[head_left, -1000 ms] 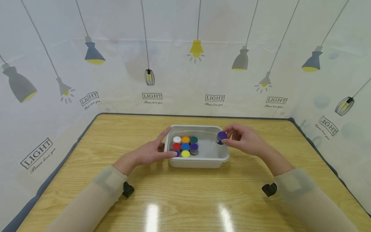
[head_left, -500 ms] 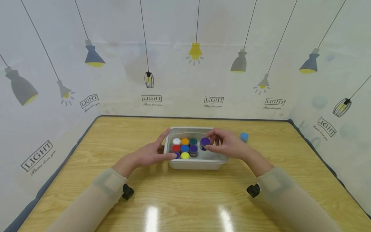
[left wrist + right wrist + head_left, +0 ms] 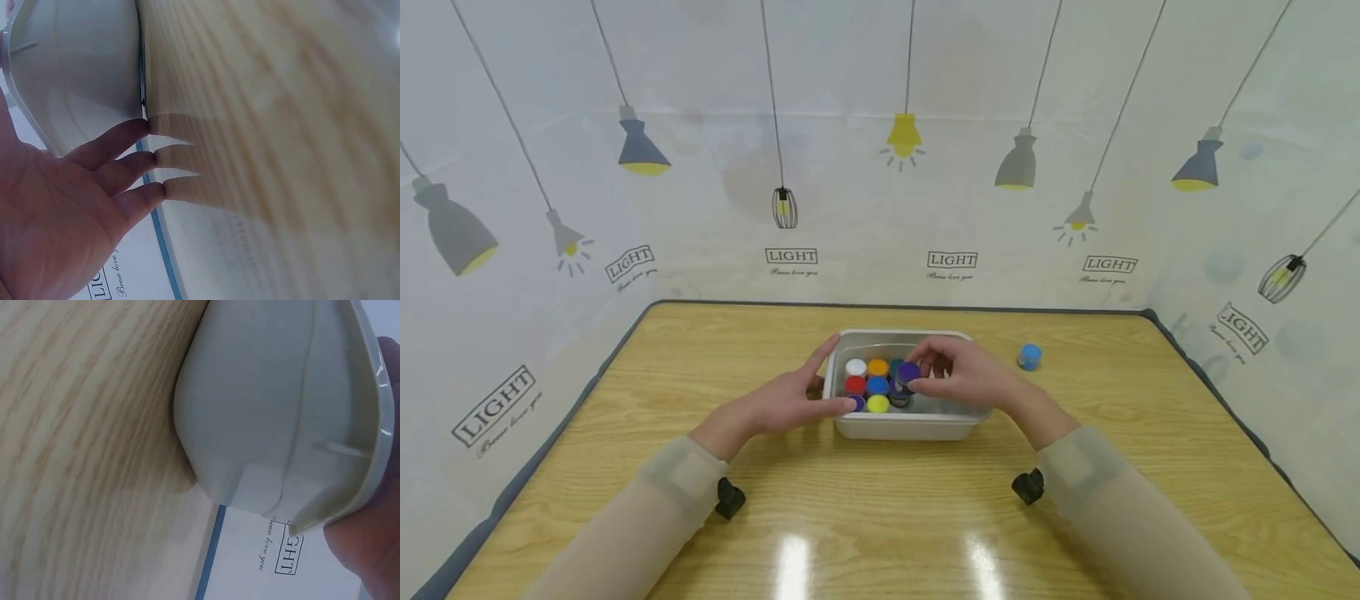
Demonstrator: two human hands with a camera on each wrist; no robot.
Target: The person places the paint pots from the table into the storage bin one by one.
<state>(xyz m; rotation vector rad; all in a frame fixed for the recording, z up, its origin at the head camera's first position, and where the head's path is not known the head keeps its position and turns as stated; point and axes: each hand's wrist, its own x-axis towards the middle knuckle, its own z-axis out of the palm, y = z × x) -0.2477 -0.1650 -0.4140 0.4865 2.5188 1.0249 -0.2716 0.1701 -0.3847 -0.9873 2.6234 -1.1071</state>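
Note:
A small paint jar with a purple lid (image 3: 907, 372) is pinched between the thumb and fingers of my right hand (image 3: 966, 371), over the white plastic tub (image 3: 902, 428). It overlaps another purple-lidded jar (image 3: 898, 395) in the head view. My left hand (image 3: 778, 400) rests on the tub's left end, index finger stretched along the rim and thumb reaching over it onto a purple lid (image 3: 854, 405). In the left wrist view the other fingers (image 3: 115, 144) extend beside the tub's outer wall. The right wrist view hides the held jar behind the tub wall (image 3: 250, 406).
Inside the tub's left half stand several jars with white (image 3: 855, 367), orange (image 3: 877, 367), red (image 3: 854, 385), blue (image 3: 877, 385), yellow (image 3: 877, 404) and partly hidden green lids. A light-blue-lidded jar (image 3: 1030, 357) stands on the wooden table (image 3: 880, 508), right of the tub.
My right hand has carried the purple-lidded jar left, from the tub's right end to the grouped jars. The light-blue-lidded jar has come into sight behind it. The left hand stays put.

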